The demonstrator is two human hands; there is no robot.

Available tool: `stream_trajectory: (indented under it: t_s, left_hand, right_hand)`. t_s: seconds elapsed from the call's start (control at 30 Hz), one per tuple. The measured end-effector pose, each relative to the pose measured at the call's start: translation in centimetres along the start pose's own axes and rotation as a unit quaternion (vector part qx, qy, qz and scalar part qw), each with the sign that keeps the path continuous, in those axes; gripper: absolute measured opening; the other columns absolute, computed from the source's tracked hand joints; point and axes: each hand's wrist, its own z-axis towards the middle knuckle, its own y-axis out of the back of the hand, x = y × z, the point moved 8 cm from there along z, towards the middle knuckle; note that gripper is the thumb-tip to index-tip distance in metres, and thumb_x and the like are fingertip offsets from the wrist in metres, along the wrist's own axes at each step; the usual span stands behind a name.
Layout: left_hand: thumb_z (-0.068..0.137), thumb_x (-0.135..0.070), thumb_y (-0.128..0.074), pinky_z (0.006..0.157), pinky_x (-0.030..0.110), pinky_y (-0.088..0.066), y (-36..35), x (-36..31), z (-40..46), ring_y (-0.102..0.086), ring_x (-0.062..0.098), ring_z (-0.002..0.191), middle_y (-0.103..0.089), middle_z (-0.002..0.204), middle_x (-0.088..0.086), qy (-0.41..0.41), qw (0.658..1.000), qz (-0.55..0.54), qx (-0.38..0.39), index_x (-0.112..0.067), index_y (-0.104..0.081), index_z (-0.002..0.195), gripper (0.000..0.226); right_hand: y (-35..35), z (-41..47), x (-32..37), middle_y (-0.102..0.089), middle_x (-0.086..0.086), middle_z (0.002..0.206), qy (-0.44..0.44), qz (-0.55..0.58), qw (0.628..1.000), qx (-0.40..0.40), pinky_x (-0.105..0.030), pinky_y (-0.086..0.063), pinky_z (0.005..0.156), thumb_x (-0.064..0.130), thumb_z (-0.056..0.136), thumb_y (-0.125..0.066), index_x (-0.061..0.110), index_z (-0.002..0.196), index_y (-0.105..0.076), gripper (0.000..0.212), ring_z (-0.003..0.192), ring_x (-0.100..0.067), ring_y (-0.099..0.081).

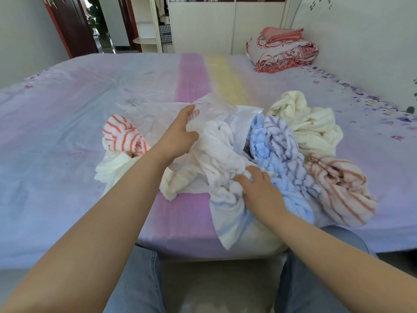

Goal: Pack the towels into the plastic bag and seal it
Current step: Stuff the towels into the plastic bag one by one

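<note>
Bright, even daylight, faint shadows, wide-angle bending at the edges, slight softness throughout.

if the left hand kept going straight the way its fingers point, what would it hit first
Probably more of the clear plastic bag: the left hand already holds its edge, fingers pointing up and away across the bed. Beyond the bag only bare bedsheet shows, though depth is hard to judge.

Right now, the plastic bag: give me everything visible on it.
The plastic bag is clear, thin and crinkled film, lying on the bed behind the towel pile. The left hand grips its near edge, lifting it. A white towel sits at or partly inside its mouth; how far in cannot be told. No seal is visible. An orange-striped towel lies against its left side.
</note>
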Motion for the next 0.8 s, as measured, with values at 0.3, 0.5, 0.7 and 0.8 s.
stream_trajectory:
  t_s: [0.3,0.5,0.7,0.8]
  left_hand:
    - [0.087,0.009,-0.042,0.056,0.013,-0.043,0.7,0.0,0.6,-0.044,0.003,0.048,-0.034,0.152,-0.015,-0.028,0.998,0.043,0.02,-0.025,-0.022,0.15,0.075]
    - [0.087,0.006,-0.044,0.058,0.018,-0.045,1.5,1.8,0.6,-0.041,0.019,0.056,-0.031,0.155,-0.014,-0.018,0.996,0.09,0.019,-0.025,-0.016,0.152,0.078]
    - [0.086,0.008,-0.045,0.059,0.017,-0.046,0.8,1.6,0.4,-0.041,0.011,0.053,-0.031,0.155,-0.014,-0.016,0.997,0.063,0.041,-0.027,-0.019,0.152,0.079]
    - [0.086,0.008,-0.046,0.054,0.018,-0.047,1.5,1.5,0.0,-0.043,0.013,0.054,-0.029,0.155,-0.014,-0.015,0.997,0.057,0.044,-0.028,-0.019,0.152,0.08]
  right_hand:
    - [8.6,8.6,3.1,-0.047,-0.006,0.12,-0.072,0.274,0.932,-0.226,-0.033,-0.041,0.067,0.032,0.085,-0.061,0.011,0.118,-0.044,0.043,0.097,-0.024,-0.055]
    - [1.2,9.4,5.4,-0.042,-0.012,0.14,0.035,-0.012,0.999,0.018,-0.037,-0.043,0.082,0.048,0.081,-0.058,0.018,0.118,-0.059,0.048,0.12,-0.033,-0.046]
    - [5.0,9.8,7.3,-0.062,-0.007,0.102,0.064,0.24,0.969,0.001,-0.035,-0.047,0.08,0.025,0.09,-0.057,0.008,0.086,-0.063,0.019,0.094,-0.026,-0.056]
    - [5.7,12.2,4.3,-0.058,-0.002,0.075,-0.164,0.541,0.825,-0.023,-0.03,-0.046,0.071,0.028,0.092,-0.056,0.012,0.076,-0.055,0.023,0.075,-0.021,-0.058]
